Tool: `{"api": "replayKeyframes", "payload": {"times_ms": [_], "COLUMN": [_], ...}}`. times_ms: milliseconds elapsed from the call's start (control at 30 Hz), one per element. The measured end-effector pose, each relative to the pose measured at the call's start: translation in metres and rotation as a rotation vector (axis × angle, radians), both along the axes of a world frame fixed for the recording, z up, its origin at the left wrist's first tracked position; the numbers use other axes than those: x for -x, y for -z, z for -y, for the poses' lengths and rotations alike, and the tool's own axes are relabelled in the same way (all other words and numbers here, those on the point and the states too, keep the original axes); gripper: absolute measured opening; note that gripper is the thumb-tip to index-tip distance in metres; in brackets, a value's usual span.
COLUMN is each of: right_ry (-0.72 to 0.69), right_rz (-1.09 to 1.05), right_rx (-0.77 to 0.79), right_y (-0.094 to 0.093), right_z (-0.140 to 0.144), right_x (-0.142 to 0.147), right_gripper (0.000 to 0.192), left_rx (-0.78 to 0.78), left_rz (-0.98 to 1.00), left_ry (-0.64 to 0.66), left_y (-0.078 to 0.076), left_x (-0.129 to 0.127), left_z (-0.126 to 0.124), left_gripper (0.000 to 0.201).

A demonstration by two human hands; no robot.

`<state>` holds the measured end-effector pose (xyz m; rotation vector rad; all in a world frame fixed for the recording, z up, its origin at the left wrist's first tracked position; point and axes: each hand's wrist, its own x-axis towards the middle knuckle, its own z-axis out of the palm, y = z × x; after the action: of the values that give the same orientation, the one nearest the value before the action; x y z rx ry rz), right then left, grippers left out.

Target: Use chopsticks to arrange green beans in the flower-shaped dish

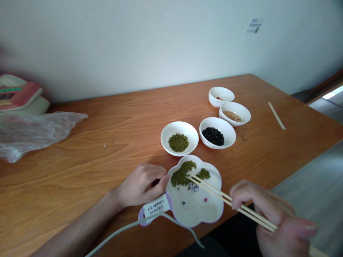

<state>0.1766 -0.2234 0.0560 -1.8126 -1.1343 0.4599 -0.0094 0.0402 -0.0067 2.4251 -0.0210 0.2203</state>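
Near front edge of table (128,134): left hand (144,184) curled at dish (191,212), likely steadying, grip unclear; right hand (278,210) holds chopsticks (214,189) in beans (180,175).

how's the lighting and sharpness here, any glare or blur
Head view: wall brightest mid-frame, dimming toward the upper right corner; head view: bright strip at the right edge looks washed out; head view: posted notice too blurred to read, right hand slightly soft.

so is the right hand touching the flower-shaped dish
Apart: the head view shows a strip of table between the right hand and the flower-shaped dish; only the chopsticks reach over it.
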Motion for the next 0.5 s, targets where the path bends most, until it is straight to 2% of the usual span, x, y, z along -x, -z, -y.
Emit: {"api": "replayKeyframes", "payload": {"times_ms": [233,500], "right_ry": [0.020,0.152], "right_rz": [-0.004,-0.017], "right_rx": [-0.034,-0.148], "right_y": [0.0009,-0.0004], "right_z": [0.0002,0.0055], "right_x": [0.0009,0.0023], "right_gripper": [0.093,0.086], "left_rx": [-0.022,-0.010], "left_rz": [0.005,0.008], "left_ry": [0.002,0.012], "left_y": [0.0000,-0.0031], "left_x": [0.0001,-0.0003], "left_z": [0.0002,0.0002], "left_gripper": [0.032,0.032]}}
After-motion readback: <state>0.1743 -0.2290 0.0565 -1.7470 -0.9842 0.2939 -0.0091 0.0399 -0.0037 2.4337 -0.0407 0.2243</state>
